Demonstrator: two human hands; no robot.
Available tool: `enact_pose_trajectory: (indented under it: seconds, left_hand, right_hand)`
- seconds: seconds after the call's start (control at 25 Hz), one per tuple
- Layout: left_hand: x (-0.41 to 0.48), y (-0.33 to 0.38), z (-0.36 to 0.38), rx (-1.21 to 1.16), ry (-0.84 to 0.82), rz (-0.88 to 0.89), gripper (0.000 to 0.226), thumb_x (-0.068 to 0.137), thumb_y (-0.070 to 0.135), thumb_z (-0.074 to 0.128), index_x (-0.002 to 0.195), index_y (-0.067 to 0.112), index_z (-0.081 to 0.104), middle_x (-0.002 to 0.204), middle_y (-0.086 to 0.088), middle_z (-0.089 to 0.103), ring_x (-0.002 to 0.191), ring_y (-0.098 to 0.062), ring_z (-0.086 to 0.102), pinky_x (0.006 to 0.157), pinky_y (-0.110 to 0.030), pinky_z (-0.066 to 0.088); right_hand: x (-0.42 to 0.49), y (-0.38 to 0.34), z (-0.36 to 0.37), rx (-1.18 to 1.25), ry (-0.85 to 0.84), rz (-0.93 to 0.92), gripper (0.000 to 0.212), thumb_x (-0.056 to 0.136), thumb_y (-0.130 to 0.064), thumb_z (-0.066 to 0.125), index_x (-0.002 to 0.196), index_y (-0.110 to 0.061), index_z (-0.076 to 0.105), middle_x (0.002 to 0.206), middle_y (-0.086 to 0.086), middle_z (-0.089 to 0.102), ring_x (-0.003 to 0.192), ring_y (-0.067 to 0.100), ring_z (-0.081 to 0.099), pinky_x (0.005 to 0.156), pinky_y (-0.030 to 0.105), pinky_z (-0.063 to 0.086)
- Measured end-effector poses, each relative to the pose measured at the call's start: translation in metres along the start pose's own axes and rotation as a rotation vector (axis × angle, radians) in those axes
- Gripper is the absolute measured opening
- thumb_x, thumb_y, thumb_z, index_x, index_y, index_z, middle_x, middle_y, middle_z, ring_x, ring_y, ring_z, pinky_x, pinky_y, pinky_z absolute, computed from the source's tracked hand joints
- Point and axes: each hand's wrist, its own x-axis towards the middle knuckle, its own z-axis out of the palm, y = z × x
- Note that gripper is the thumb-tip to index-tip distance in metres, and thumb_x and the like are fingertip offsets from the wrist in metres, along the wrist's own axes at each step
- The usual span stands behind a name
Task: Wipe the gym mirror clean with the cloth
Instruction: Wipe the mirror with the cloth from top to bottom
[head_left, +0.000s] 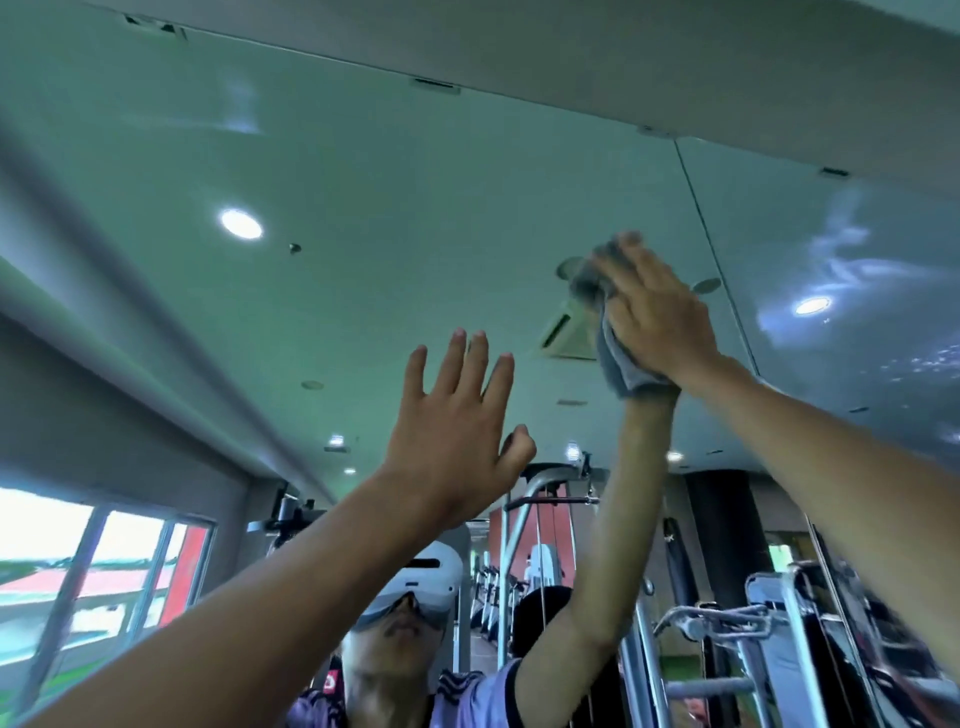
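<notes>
The gym mirror (395, 218) fills the view, reaching up toward the ceiling, and reflects the room and my raised arms. High on the glass my right hand (657, 312) presses a grey cloth (613, 358) flat against the mirror with straight fingers; the cloth bunches under the palm and hangs below it. Lower and to the left, my left hand (457, 421) is raised with fingers spread, palm at the glass, holding nothing. Whether it touches the mirror I cannot tell.
A vertical seam (711, 249) between mirror panels runs just right of the cloth. White smears (841, 254) show on the right panel. Gym machines (727, 623) and windows (104, 561) appear as reflections low in the mirror.
</notes>
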Motion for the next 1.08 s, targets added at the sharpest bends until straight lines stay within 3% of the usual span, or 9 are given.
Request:
enact_pose_trajectory:
  seconds: [0.12,0.32,0.36,0.52,0.6,0.76,0.84,1.0,1.08]
  left_hand:
    - [0.012,0.016,0.003,0.023,-0.02,-0.063,0.086,0.084,0.055,0.002,0.158,0.014,0.017,0.165,-0.019,0.01,0.153,-0.032,0.003,0.119,-0.056,0.002]
    - [0.039,0.041,0.011,-0.019,0.032,-0.121,0.081,0.087,0.053,0.006,0.157,0.015,0.018,0.165,-0.018,0.01,0.153,-0.03,0.002,0.119,-0.054,-0.002]
    - [0.043,0.047,0.013,-0.026,0.034,-0.12,0.081,0.087,0.054,0.005,0.157,0.014,0.016,0.165,-0.019,0.008,0.153,-0.03,0.0,0.12,-0.054,-0.004]
    - [0.041,0.062,0.021,-0.016,0.07,-0.144,0.083,0.088,0.057,0.003,0.159,0.013,0.011,0.165,-0.019,0.003,0.154,-0.029,-0.004,0.121,-0.051,-0.007]
    - [0.039,0.062,0.023,-0.018,0.079,-0.145,0.085,0.087,0.058,0.002,0.159,0.014,0.012,0.166,-0.017,0.003,0.154,-0.027,-0.003,0.122,-0.05,-0.005]
    - [0.039,0.061,0.022,-0.018,0.088,-0.143,0.084,0.087,0.06,0.003,0.159,0.017,0.011,0.166,-0.017,0.003,0.154,-0.027,-0.003,0.122,-0.05,-0.004]
    - [0.038,0.062,0.022,-0.016,0.073,-0.14,0.084,0.087,0.06,0.001,0.159,0.018,0.009,0.166,-0.017,0.001,0.154,-0.027,-0.005,0.122,-0.049,-0.005]
    - [0.036,0.062,0.02,-0.027,0.074,-0.141,0.085,0.085,0.06,0.001,0.159,0.019,0.008,0.166,-0.016,0.0,0.154,-0.026,-0.006,0.122,-0.049,-0.006]
    - [0.035,0.059,0.02,-0.034,0.082,-0.143,0.085,0.085,0.061,0.002,0.159,0.021,0.01,0.166,-0.014,0.001,0.154,-0.025,-0.006,0.122,-0.048,-0.005]
  right_hand:
    - [0.019,-0.025,0.002,0.025,-0.006,0.279,0.078,0.085,-0.043,0.005,0.151,-0.018,0.037,0.162,0.01,0.024,0.148,0.033,0.022,0.115,0.052,0.029]
    - [-0.054,0.027,-0.011,0.059,-0.093,-0.525,0.057,0.093,-0.028,0.03,0.149,-0.025,0.039,0.161,0.0,0.026,0.147,0.024,0.026,0.11,0.046,0.037]
    - [-0.054,0.053,-0.015,0.061,-0.094,-0.481,0.059,0.091,-0.027,0.031,0.149,-0.027,0.04,0.162,-0.001,0.025,0.147,0.024,0.028,0.109,0.047,0.039]
    - [-0.013,0.091,-0.012,0.047,0.018,0.227,0.069,0.084,-0.04,0.019,0.147,-0.024,0.044,0.162,0.005,0.027,0.145,0.029,0.029,0.109,0.052,0.038]
    - [-0.006,0.06,-0.006,0.01,0.014,0.296,0.07,0.086,-0.04,0.016,0.148,-0.018,0.042,0.161,0.01,0.028,0.146,0.034,0.026,0.112,0.055,0.034]
    - [-0.072,0.049,-0.013,0.045,-0.081,-0.412,0.057,0.095,-0.03,0.029,0.15,-0.021,0.041,0.161,0.003,0.027,0.15,0.023,0.02,0.115,0.043,0.033]
    - [-0.069,0.08,-0.022,0.011,-0.112,-0.548,0.057,0.094,-0.025,0.032,0.149,-0.02,0.042,0.161,0.003,0.027,0.148,0.022,0.024,0.113,0.042,0.034]
    - [-0.007,0.063,-0.008,0.021,-0.045,0.178,0.061,0.094,-0.033,0.023,0.153,-0.018,0.034,0.163,0.008,0.022,0.149,0.031,0.021,0.116,0.05,0.028]
    - [0.0,0.02,-0.001,0.005,-0.034,0.269,0.062,0.096,-0.035,0.021,0.153,-0.015,0.032,0.163,0.011,0.021,0.15,0.035,0.016,0.118,0.051,0.025]
